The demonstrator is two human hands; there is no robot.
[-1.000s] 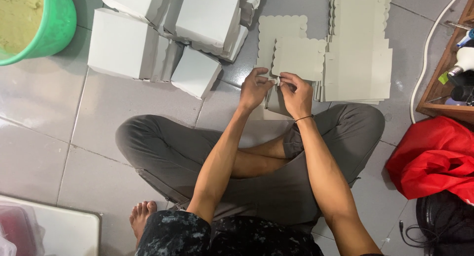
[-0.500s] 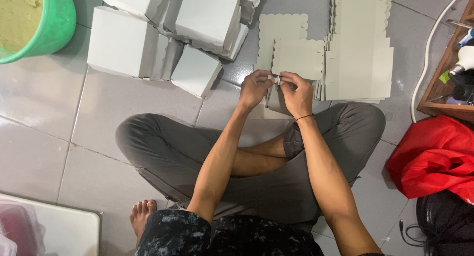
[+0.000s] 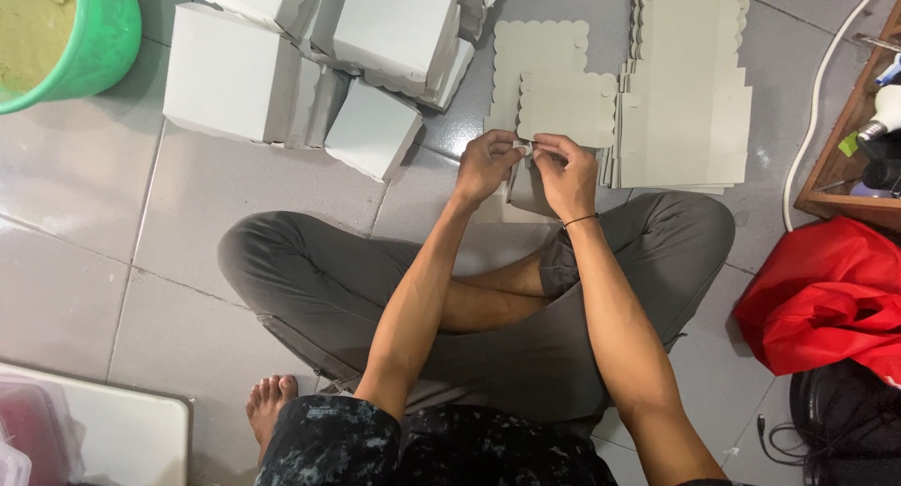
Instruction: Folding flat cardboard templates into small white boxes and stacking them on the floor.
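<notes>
Fingers of the left hand (image 3: 485, 164) and the right hand (image 3: 567, 174) are pinched on the top edge of a partly folded grey cardboard box blank (image 3: 531, 188), which is held above the grey tiled floor (image 3: 188, 195), just past the crossed legs. A stack of flat grey scalloped cardboard blanks (image 3: 683, 120) lies just beyond, folded white cardboard boxes (image 3: 282, 64) to the left, beside a green plastic bucket (image 3: 103, 40).

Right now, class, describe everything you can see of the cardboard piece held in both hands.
The cardboard piece is flat, pale grey-beige, thin card with scalloped upper edges. It is half folded, its lower part bent up between the left hand and right hand, whose fingers pinch its middle. It hangs above the grey tiled floor, before the person's crossed legs.
</notes>
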